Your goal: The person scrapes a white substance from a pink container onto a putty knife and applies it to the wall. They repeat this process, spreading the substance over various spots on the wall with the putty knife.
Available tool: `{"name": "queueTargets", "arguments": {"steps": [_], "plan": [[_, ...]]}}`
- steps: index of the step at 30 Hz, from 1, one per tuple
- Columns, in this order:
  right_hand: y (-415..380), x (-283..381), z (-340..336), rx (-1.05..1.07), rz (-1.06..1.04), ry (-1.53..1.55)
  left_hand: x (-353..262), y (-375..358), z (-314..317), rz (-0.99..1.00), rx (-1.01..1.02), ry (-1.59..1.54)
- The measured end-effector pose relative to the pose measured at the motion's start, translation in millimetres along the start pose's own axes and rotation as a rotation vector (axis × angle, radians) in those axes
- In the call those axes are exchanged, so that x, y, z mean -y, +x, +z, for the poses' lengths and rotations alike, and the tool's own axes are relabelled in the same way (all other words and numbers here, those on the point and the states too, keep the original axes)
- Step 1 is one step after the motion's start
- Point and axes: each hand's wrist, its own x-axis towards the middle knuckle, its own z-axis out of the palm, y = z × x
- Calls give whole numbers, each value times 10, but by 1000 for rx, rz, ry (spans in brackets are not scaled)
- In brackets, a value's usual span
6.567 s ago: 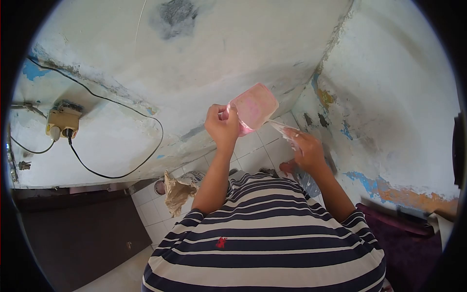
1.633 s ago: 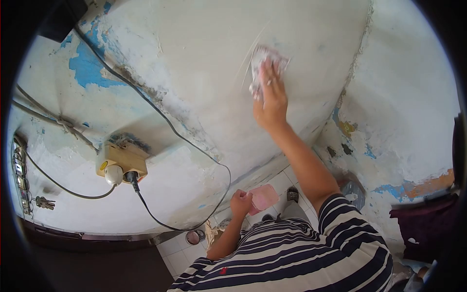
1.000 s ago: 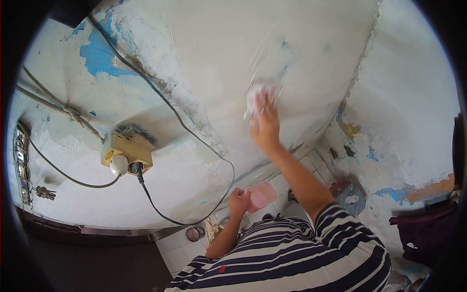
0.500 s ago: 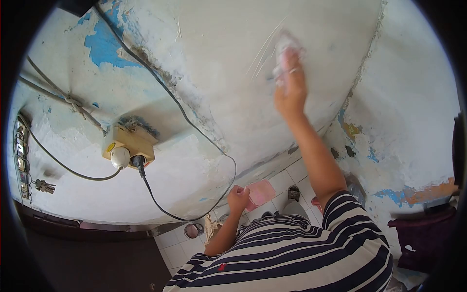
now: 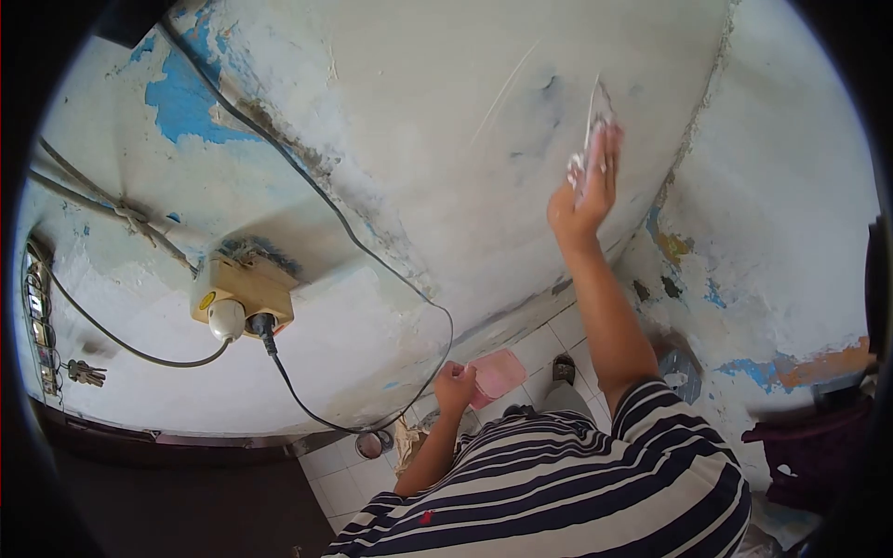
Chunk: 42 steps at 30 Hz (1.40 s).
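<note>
Patchy wall (image 5: 419, 112), blue paint (image 5: 191, 104) upper L of frame. Person's R hand (image 5: 588, 191), upper ctr-R, fingers gripping white-smeared blade (image 5: 601, 107) nr wall; L hand (image 5: 455, 387), lower ctr, fingers clenched on pink tub (image 5: 500, 374).

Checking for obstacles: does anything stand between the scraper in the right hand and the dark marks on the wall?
Nothing visible. Only bare wall shows between the scraper in the right hand and the dark marks; the black cable runs farther left in view.
</note>
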Motion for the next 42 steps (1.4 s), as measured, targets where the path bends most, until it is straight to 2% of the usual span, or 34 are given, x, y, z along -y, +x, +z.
{"name": "queueTargets", "arguments": {"steps": [2,6,8,9,11,13,15,17,18,20,23,26,27,29,30,31,33,36,38,42], "plan": [[-170,-160,129,166,22,156,-94,-4,-3,-4,0,-7],[-1343,176,-24,472,-78,225,-72,61,59,38,2,-16],[-1701,291,-185,541,-43,204,-105,53,69,35,6,1],[-1693,326,-251,541,-41,208,-142,34,50,33,4,4],[-1509,377,-415,395,79,225,-200,-5,-10,-5,23,-13],[-1149,186,-387,187,51,283,-103,-18,-2,1,9,-21],[-544,-47,-248,43,30,97,-21,-72,-9,-1,2,-26],[5,-264,-72,-1,-14,-12,18,-91,-42,0,-7,6],[46,-349,28,0,-11,-14,16,-96,-63,0,-5,9],[67,-444,133,224,-103,40,-15,-104,-102,-39,16,24],[-794,-214,33,327,-50,76,-51,-90,-100,-14,10,3],[-1582,62,-405,508,60,133,-120,-46,-104,-27,8,-3],[-1576,82,-486,505,58,135,-122,-29,-100,-25,5,-3],[-1404,116,-642,367,184,169,-114,-7,-108,-37,18,21],[-1208,19,-585,250,162,184,-105,0,-104,-39,19,23],[-927,-118,-473,135,142,195,-84,-9,-92,-19,16,15],[-137,-96,-296,35,163,100,-62,-62,-91,4,20,12],[233,-127,-15,55,94,99,-105,-77,-73,14,34,30],[58,-40,120,240,-3,77,-145,-73,-60,-8,27,22],[-1149,373,-221,448,40,180,-104,-8,-5,31,1,16]]}}
